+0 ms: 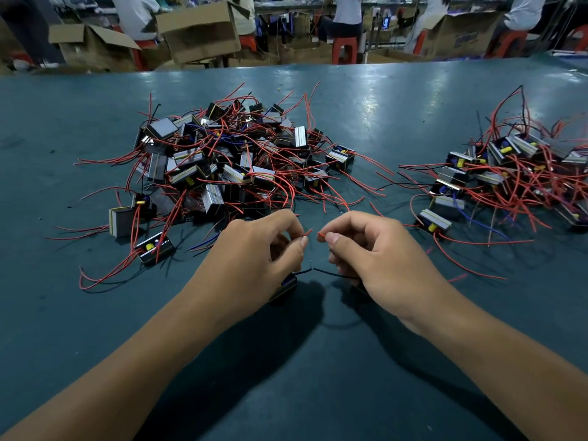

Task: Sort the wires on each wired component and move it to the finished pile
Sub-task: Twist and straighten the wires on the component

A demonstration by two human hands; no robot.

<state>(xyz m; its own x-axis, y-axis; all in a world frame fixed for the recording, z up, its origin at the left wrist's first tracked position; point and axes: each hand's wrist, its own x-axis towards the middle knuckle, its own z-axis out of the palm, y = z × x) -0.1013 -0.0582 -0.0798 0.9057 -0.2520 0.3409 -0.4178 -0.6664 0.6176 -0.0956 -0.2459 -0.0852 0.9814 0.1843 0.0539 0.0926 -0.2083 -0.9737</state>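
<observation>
A small black boxy wired component (284, 289) sits low under the left hand (254, 259), near the worktop's front centre, mostly hidden. The left hand pinches a thin red wire end (308, 233) between thumb and forefinger; the right hand (378, 256) pinches another red wire tip (320, 235), the two tips nearly meeting. Thin black wires (331, 273) stretch between the hands below. Behind left, a big tangled heap of wired components (229, 160) on the dark teal worktop (318, 393); far right, a second heap (509, 179). Brown cardboard boxes (197, 30) stand beyond.
</observation>
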